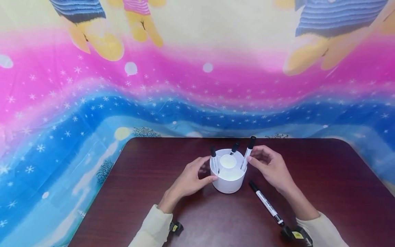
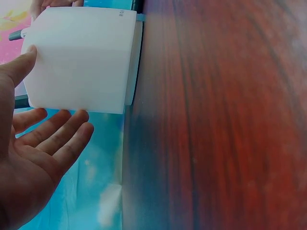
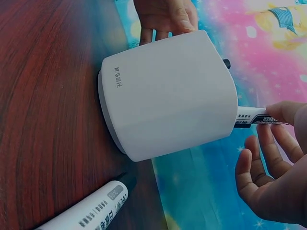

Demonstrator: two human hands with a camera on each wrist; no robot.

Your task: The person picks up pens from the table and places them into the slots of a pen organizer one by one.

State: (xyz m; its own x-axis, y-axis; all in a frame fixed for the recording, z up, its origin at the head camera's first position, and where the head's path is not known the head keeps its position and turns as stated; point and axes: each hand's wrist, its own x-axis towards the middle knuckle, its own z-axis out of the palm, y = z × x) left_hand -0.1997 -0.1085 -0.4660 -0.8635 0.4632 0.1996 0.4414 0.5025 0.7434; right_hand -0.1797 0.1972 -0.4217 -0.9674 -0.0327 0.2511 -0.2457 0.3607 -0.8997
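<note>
A white round pen holder (image 1: 227, 187) with divided compartments and a central cup stands on the table. My left hand (image 1: 189, 179) touches its left side, thumb against the front wall and fingers fairly straight, as the left wrist view shows. Between thumb and fingers, my right hand (image 1: 274, 168) pinches a black-capped whiteboard marker (image 1: 247, 157). This marker leans upright at the holder's right side, its lower end inside the rim. Two more markers stand in the holder, one at the left (image 1: 215, 161) and another at the back (image 1: 234, 149).
Another black-and-white marker (image 1: 267, 205) lies on the dark red wooden table (image 1: 203, 223), between the holder and my right forearm. Behind the table's far edge hangs a colourful printed cloth (image 1: 197, 85). Black wrist straps sit near both cream sleeves (image 1: 154, 223).
</note>
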